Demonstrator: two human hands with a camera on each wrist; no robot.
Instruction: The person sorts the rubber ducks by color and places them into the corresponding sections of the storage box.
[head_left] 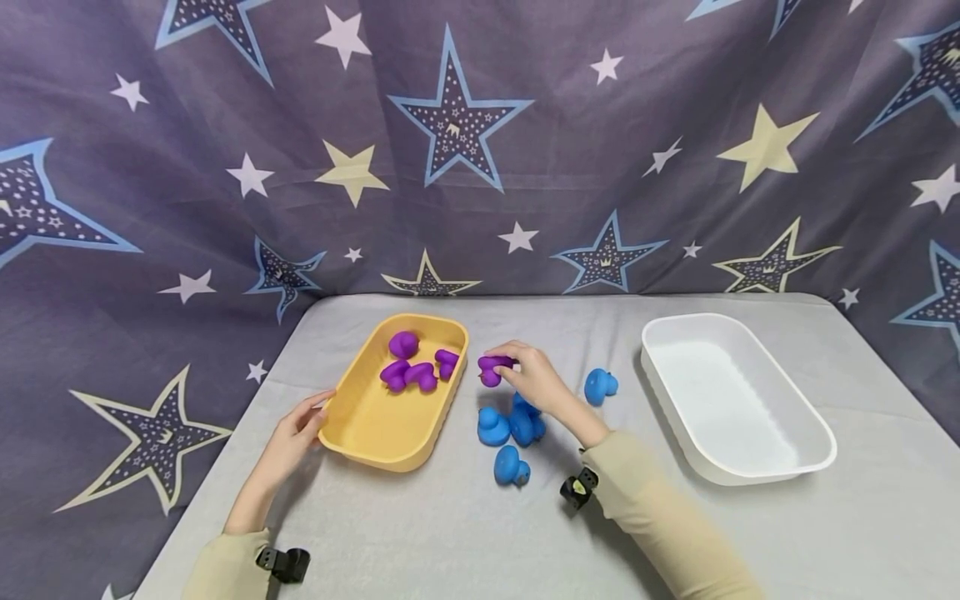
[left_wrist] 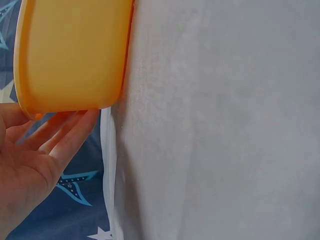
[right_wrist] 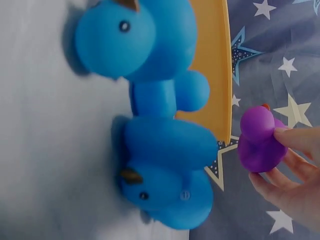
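Observation:
My right hand (head_left: 536, 379) pinches a purple rubber duck (head_left: 491, 371) between thumb and fingertips, just right of the yellow tray (head_left: 360, 457). In the right wrist view the same purple duck (right_wrist: 261, 142) is raised, its orange beak showing. Several purple ducks (head_left: 403, 344) lie in the far half of the yellow tray. My left hand (head_left: 294, 437) rests against the tray's left side; in the left wrist view its fairly straight fingers (left_wrist: 75, 137) touch the outer wall. Below my right hand sit several blue rubber ducks (head_left: 492, 427), bunched close together.
A white tray (head_left: 738, 471) stands on the right side of the table. One blue duck (head_left: 598, 387) sits apart, between my right hand and that tray. Pale cloth (head_left: 450, 542) covers the table, and a star-patterned curtain (head_left: 480, 217) hangs behind it.

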